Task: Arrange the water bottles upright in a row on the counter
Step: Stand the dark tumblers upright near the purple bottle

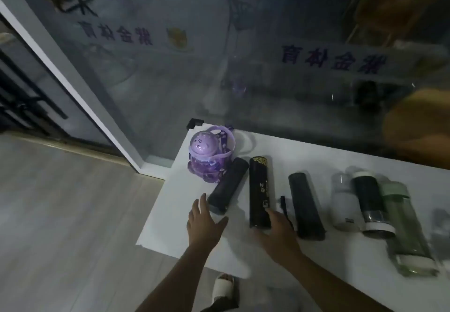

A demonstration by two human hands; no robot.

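Observation:
Several bottles lie on their sides on the white counter (pixel 170 229). A purple cat-lid bottle (pixel 208 157) with a strap stands upright at the far left corner. Beside it lie a short black bottle (pixel 227 185), a tall black bottle with gold print (pixel 260 192) and a black bottle with a wrist loop (pixel 305 205). Further right lie a white bottle (pixel 341 202), a black-and-white bottle (pixel 370 204) and a green clear bottle (pixel 404 231). My left hand (pixel 203 224) hovers open just below the short black bottle. My right hand (pixel 275 231) touches the base of the gold-print bottle, fingers spread.
A glass wall (pixel 243 68) with printed characters runs directly behind the counter. The counter's left edge drops to a pale wood floor (pixel 60 214). A blurred grey object (pixel 440 233) lies at the far right. My sandalled foot (pixel 224 287) shows below the counter's front edge.

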